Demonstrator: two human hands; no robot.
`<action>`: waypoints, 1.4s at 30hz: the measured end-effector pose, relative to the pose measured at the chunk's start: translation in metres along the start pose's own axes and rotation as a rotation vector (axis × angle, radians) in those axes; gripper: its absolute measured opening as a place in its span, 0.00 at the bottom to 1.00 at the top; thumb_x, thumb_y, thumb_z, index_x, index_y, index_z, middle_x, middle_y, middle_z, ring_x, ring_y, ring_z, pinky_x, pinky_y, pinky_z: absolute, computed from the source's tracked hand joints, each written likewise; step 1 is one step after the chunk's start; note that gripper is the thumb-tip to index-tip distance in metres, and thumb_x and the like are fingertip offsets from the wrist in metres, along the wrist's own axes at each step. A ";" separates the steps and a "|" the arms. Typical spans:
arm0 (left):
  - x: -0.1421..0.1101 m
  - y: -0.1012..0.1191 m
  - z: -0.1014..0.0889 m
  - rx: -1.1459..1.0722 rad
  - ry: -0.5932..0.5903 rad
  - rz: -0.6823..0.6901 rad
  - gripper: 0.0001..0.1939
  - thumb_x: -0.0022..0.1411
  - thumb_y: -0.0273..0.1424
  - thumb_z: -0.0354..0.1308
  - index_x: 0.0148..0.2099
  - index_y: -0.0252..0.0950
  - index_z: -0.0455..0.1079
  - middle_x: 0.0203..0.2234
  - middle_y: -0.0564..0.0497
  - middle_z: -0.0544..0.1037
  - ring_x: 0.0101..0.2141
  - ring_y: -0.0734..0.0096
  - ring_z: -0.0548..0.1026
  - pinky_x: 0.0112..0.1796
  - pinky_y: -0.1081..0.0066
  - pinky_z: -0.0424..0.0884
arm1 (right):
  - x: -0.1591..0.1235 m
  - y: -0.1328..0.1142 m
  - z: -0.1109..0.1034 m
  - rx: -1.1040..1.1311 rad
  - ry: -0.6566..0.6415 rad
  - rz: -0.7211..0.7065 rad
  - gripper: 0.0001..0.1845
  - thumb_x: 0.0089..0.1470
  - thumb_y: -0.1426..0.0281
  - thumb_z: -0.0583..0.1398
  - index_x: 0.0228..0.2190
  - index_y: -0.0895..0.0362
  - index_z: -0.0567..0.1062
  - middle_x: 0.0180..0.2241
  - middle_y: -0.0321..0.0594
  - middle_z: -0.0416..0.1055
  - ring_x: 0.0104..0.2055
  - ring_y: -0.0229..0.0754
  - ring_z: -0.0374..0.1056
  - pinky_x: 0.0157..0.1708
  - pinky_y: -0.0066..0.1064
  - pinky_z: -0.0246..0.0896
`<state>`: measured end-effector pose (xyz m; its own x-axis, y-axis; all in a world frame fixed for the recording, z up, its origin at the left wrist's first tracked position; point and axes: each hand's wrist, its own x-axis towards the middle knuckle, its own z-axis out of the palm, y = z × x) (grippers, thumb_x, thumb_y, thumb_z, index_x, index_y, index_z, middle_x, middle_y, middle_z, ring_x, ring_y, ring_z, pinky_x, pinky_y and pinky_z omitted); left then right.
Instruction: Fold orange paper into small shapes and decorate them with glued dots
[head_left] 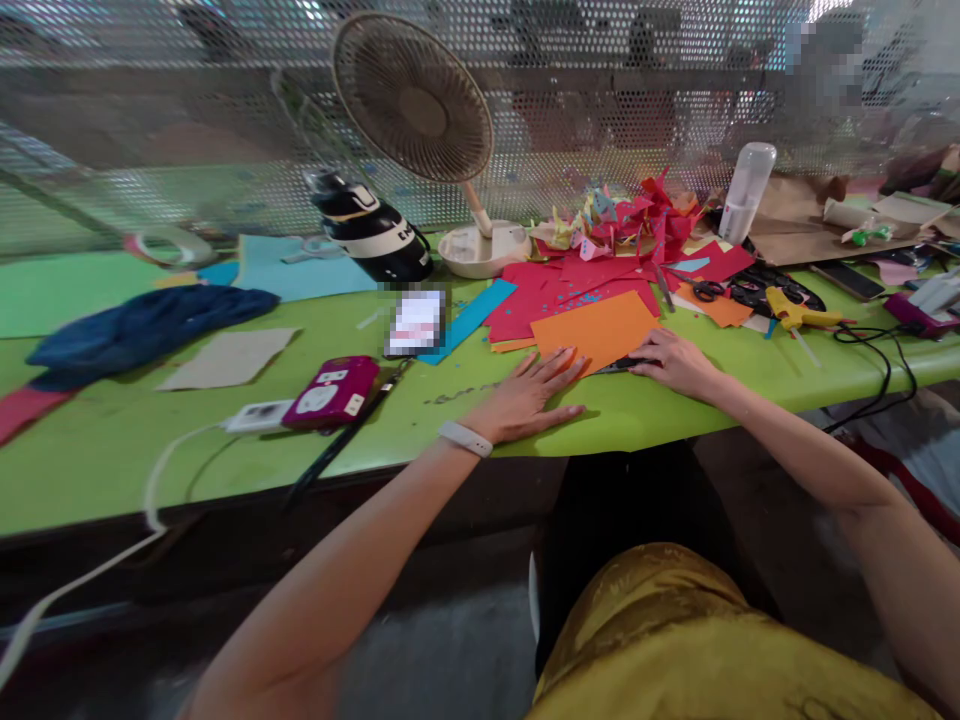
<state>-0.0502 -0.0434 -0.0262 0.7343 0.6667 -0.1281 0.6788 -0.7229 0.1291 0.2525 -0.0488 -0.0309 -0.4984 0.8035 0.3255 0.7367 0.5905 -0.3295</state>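
Observation:
My left hand (531, 396) lies flat with its fingers spread, the fingertips on the lower left edge of an orange sheet of paper (596, 328). At the sheet's lower right corner, my right hand (670, 361) is closed round a slim dark tool (619, 366). The tool lies low along the paper's near edge and points left; my fingers cover part of it, and I cannot make out its exact kind. Red paper sheets (529, 290) sprinkled with small blue bits lie beneath and behind the orange one. A blue paper strip (472, 320) is to the left.
Behind the sheets is a heap of folded paper pieces (622, 225), with a fan (420, 110) and a black bottle (375, 232) to its left. Scissors (707, 291) and a yellow glue gun (799, 312) lie right. A purple power socket (332, 392), its cable and a phone (417, 322) sit left.

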 end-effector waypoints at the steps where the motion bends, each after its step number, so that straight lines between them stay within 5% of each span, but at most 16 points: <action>1: 0.000 0.001 0.000 -0.003 -0.002 -0.002 0.45 0.67 0.62 0.33 0.76 0.41 0.37 0.74 0.47 0.39 0.72 0.56 0.39 0.68 0.53 0.34 | 0.000 0.000 0.000 0.004 0.000 -0.001 0.14 0.61 0.65 0.63 0.46 0.56 0.82 0.42 0.46 0.75 0.47 0.46 0.70 0.49 0.38 0.67; 7: 0.001 -0.002 -0.001 -0.063 0.010 0.008 0.43 0.68 0.60 0.33 0.76 0.42 0.39 0.74 0.46 0.41 0.72 0.56 0.40 0.68 0.51 0.34 | -0.002 0.005 0.001 0.005 0.003 0.003 0.14 0.61 0.63 0.63 0.46 0.54 0.82 0.42 0.46 0.75 0.47 0.47 0.71 0.48 0.38 0.68; 10: 0.007 -0.014 -0.004 -0.172 0.023 -0.011 0.39 0.71 0.57 0.30 0.74 0.44 0.47 0.73 0.48 0.46 0.71 0.58 0.46 0.68 0.54 0.42 | -0.002 0.007 0.002 0.009 0.003 -0.007 0.14 0.62 0.63 0.62 0.46 0.52 0.82 0.42 0.45 0.76 0.46 0.47 0.71 0.48 0.39 0.68; 14: 0.019 -0.033 -0.006 -0.148 0.221 -0.099 0.37 0.70 0.56 0.34 0.70 0.42 0.61 0.73 0.48 0.50 0.70 0.58 0.52 0.67 0.60 0.49 | -0.002 0.008 0.002 0.015 0.007 0.000 0.14 0.62 0.63 0.62 0.46 0.51 0.82 0.41 0.45 0.75 0.46 0.47 0.71 0.47 0.39 0.68; 19: 0.024 -0.041 0.002 -0.101 0.094 -0.104 0.34 0.73 0.53 0.33 0.72 0.44 0.53 0.72 0.49 0.50 0.71 0.60 0.48 0.68 0.58 0.45 | -0.001 0.007 0.003 0.008 -0.004 0.020 0.14 0.61 0.63 0.62 0.46 0.52 0.82 0.42 0.45 0.75 0.46 0.47 0.71 0.48 0.39 0.67; 42: 0.021 -0.035 -0.001 -0.112 0.097 -0.119 0.35 0.72 0.54 0.32 0.72 0.43 0.54 0.72 0.48 0.49 0.71 0.59 0.49 0.67 0.58 0.46 | 0.006 -0.013 0.004 0.005 -0.050 0.031 0.14 0.62 0.64 0.63 0.46 0.54 0.82 0.41 0.46 0.75 0.46 0.47 0.70 0.48 0.38 0.65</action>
<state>-0.0586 -0.0044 -0.0325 0.6423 0.7645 -0.0544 0.7533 -0.6167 0.2283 0.2386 -0.0510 -0.0279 -0.4976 0.8242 0.2704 0.7500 0.5655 -0.3432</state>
